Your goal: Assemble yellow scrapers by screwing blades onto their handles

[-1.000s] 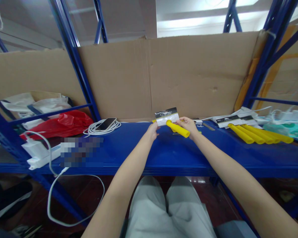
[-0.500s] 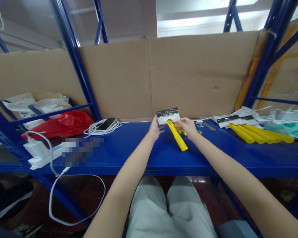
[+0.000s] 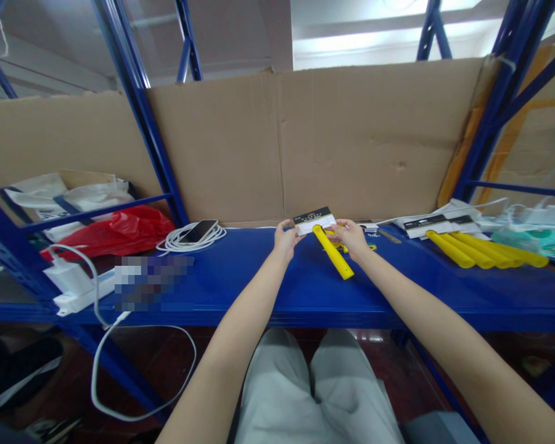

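In the middle of the head view, a black-and-white packaging card (image 3: 315, 221) is held up above the blue shelf. A long yellow plastic handle (image 3: 335, 254) hangs from it, slanting down to the right. My left hand (image 3: 285, 240) pinches the card's left edge between thumb and fingers. On the other side, my right hand (image 3: 350, 238) grips the card and the handle's upper end at the right; its fingertips are partly hidden behind them. Small yellow and green pieces (image 3: 371, 247) lie on the shelf behind my right hand, mostly covered.
Several yellow handles (image 3: 481, 250) with cards lie in a row at the right. To the left are a phone (image 3: 201, 231) on a coiled white cable, a red plastic bag (image 3: 124, 231) and a white power strip (image 3: 81, 296). A cardboard sheet (image 3: 361, 142) stands along the back.
The card has tipped back and dropped slightly, its printed face now at a flatter angle. My left fingers have shifted along its left edge, and the handle's lower end has swung a little right.
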A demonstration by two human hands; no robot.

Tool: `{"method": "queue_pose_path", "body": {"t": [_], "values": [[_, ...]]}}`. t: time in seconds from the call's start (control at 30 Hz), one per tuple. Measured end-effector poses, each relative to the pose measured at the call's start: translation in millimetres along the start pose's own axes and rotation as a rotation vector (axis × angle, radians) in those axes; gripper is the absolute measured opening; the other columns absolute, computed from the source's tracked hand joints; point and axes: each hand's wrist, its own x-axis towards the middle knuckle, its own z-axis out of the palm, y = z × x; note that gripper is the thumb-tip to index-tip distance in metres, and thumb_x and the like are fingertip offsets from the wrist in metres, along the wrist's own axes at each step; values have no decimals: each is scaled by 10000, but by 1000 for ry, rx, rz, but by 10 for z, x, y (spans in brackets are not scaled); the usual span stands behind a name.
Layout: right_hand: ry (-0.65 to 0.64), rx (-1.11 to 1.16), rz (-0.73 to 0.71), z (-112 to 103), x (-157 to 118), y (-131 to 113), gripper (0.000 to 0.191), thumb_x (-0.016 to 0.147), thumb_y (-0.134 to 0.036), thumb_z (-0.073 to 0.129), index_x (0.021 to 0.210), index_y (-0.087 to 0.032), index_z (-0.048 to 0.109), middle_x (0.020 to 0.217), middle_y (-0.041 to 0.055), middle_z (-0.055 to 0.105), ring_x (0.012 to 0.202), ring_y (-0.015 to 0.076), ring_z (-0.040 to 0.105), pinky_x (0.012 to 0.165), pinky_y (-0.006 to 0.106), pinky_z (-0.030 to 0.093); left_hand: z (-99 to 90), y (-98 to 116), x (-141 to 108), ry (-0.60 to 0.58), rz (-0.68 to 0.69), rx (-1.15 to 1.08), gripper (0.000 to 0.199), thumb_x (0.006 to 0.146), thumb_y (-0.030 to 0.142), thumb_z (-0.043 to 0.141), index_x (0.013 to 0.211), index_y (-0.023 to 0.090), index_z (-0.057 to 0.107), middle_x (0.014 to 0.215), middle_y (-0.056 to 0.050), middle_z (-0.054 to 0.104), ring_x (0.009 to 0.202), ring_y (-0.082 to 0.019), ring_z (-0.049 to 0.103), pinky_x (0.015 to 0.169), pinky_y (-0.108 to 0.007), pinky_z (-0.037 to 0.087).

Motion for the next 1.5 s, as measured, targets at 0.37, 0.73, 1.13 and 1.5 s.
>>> {"method": "queue_pose_path", "body": {"t": [0.37,0.73,1.13,1.5], "values": [[-93,-265,-275,-27,104,146,258,690,-315,685,741,-198,460,733,-5,614,612,109,609,628,264,524,-18,-22,0,-30,-5,107,288,758,-67,490,926,154,565,888,-61,673,857,-154,676,759,-294,563],[-270,-804,-627,8,3,132,161,722,-243,581,859,-197,508,915,49,592,815,171,564,717,299,455,4,12,-53,22,6,117,412,749,-92,481,1081,108,620,1026,-132,675,916,-184,675,782,-282,557],[-393,-1087,-640,40,-56,64,235,791,-155,550,972,-210,691,968,78,676,921,207,610,860,338,437,-14,-28,1,63,-3,122,395,752,-75,510,1081,108,632,1009,-129,682,920,-190,675,778,-288,560],[-375,-1175,-608,77,-121,40,305,798,-141,534,1032,-191,723,1000,105,692,940,215,629,878,324,456,-10,-19,-20,41,-15,161,412,748,-73,524,1107,105,619,975,-135,692,892,-199,685,784,-320,562]]}}
